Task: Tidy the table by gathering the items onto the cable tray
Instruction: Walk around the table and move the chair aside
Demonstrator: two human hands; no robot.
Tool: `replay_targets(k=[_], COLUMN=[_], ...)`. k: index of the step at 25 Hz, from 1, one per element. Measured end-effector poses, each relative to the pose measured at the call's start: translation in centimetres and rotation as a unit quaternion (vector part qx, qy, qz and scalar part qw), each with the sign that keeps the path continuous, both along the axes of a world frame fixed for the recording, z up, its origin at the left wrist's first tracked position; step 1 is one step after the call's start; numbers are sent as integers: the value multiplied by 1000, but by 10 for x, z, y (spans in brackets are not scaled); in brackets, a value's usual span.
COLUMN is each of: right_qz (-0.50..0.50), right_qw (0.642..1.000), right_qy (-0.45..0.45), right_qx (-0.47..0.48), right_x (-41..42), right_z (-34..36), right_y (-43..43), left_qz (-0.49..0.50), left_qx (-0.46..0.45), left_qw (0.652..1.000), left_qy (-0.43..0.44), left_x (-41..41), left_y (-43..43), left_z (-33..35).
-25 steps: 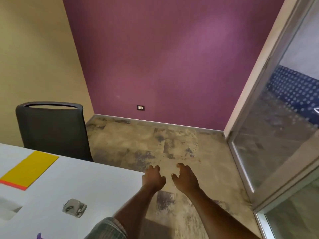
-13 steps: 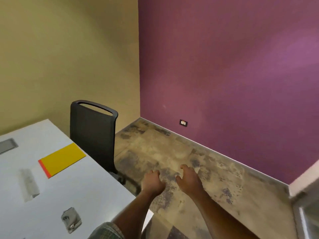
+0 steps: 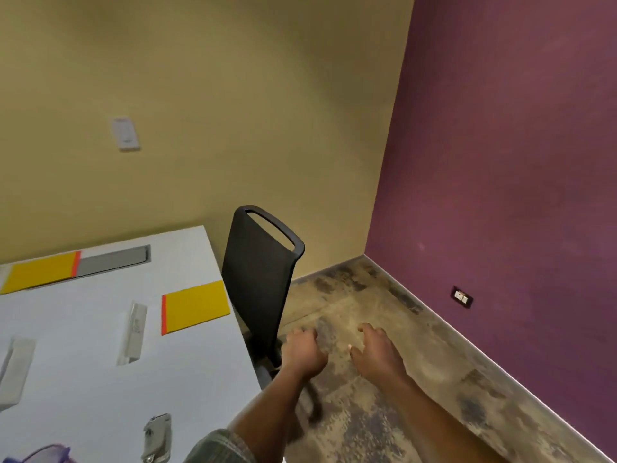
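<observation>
Cable tray (image 3: pixel 115 261): a grey recessed slot in the far part of the white tabletop (image 3: pixel 187 372), its long axis running left to right across the view and rising slightly to the right. A yellow pad (image 3: pixel 40 272) covers the tray's left stretch, its orange edge turned right; the right end shows bare grey.

A second yellow pad (image 3: pixel 197 306) lies flat near the tabletop's right edge, well apart from the tray, orange edge to the left. A clear packet (image 3: pixel 133 332) beside it points near to far. Another clear packet (image 3: pixel 15 372) sits at the left border, and a small metal item (image 3: pixel 157 436) lies near the front.

The left hand (image 3: pixel 303 352) and right hand (image 3: pixel 377 352) hang over the floor beside a black chair (image 3: pixel 257 279), fingers loosely curled, holding nothing.
</observation>
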State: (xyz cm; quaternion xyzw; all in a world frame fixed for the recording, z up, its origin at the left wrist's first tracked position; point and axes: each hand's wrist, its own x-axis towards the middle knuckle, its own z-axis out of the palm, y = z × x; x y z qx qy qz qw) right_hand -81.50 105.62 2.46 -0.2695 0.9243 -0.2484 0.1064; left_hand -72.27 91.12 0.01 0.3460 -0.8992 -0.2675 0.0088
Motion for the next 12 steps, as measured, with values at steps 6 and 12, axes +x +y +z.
replay_targets(k=[6, 12], right_qz=[117, 246], right_qw=[992, 969], right_qy=[24, 12], right_qx=[33, 29], right_x=[-75, -98], right_z=[18, 29], right_y=[-121, -218], left_qz=[143, 258], left_qx=[28, 25], left_qw=[989, 966], left_qy=[8, -1], left_x=[-40, -46], left_y=[-89, -144], left_z=[-7, -11])
